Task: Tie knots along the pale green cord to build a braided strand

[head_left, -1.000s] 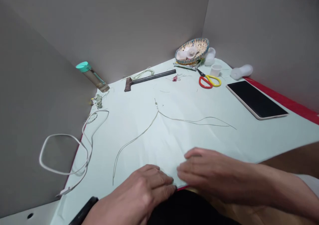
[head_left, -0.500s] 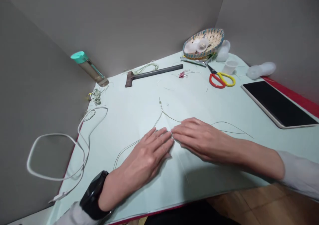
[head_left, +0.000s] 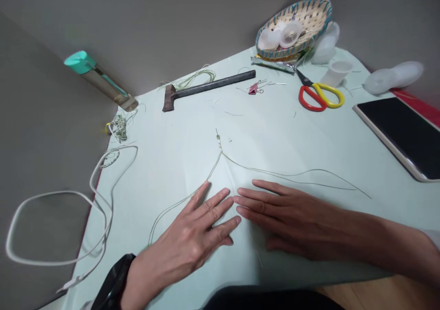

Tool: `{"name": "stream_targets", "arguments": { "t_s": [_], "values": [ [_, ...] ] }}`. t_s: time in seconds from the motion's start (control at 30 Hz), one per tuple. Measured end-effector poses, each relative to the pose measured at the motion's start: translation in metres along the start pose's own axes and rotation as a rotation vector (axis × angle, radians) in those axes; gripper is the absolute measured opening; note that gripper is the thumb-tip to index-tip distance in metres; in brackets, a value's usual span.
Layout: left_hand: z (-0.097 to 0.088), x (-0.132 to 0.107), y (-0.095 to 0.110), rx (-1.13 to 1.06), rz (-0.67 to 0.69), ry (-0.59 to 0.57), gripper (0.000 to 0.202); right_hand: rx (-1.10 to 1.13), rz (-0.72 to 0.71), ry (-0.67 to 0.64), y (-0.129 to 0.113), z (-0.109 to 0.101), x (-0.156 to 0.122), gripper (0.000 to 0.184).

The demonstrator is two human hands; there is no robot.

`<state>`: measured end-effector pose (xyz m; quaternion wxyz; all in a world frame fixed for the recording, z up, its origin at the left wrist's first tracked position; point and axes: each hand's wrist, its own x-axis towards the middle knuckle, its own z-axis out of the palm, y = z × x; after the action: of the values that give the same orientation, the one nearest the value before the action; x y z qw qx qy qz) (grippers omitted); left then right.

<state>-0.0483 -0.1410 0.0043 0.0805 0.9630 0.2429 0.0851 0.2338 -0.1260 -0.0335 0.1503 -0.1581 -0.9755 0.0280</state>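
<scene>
My left hand (head_left: 197,230) lies flat on the pale table, fingers spread, its fingertips at the left strands of a thin green cord (head_left: 215,164). My right hand (head_left: 275,209) rests palm down with fingers stretched, just below the cord's right strands. The two hands' fingertips nearly meet in the middle. Above them the cord comes together in a short knotted part (head_left: 219,143), with pairs of strands parting left and right from its lower end. Neither hand holds anything. A dark watch (head_left: 113,282) is on my left wrist.
Behind lie a hammer (head_left: 213,86), a pink binder clip (head_left: 253,89) and red-and-yellow scissors (head_left: 321,95). A woven basket (head_left: 311,24), a plastic cup (head_left: 337,73) and a tablet (head_left: 405,131) are at right. A bottle (head_left: 103,82) and white cable (head_left: 55,193) are at left.
My right hand has moved down off the right strands, which now show uncovered. The fingers of my left hand have spread wider. The view has shifted closer to the table.
</scene>
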Motion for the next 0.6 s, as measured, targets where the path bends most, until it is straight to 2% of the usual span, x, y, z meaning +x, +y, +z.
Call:
{"name": "stream_targets", "arguments": {
  "t_s": [0.2,0.4,0.53,0.6],
  "values": [
    [-0.003,0.000,0.001,-0.034,0.023,0.009,0.031,0.027,-0.002,-0.002,0.005,-0.007,-0.006,0.055],
    [-0.012,-0.003,0.014,-0.145,0.110,-0.065,0.026,0.086,0.018,-0.044,-0.007,-0.013,-0.013,0.050],
    [-0.021,0.001,0.022,-0.239,0.053,-0.060,0.023,0.072,-0.004,-0.034,-0.016,-0.014,-0.017,0.045],
    [-0.023,0.004,0.020,-0.265,0.027,-0.009,0.023,0.089,0.011,0.008,-0.011,-0.015,-0.014,0.043]
  ]
}}
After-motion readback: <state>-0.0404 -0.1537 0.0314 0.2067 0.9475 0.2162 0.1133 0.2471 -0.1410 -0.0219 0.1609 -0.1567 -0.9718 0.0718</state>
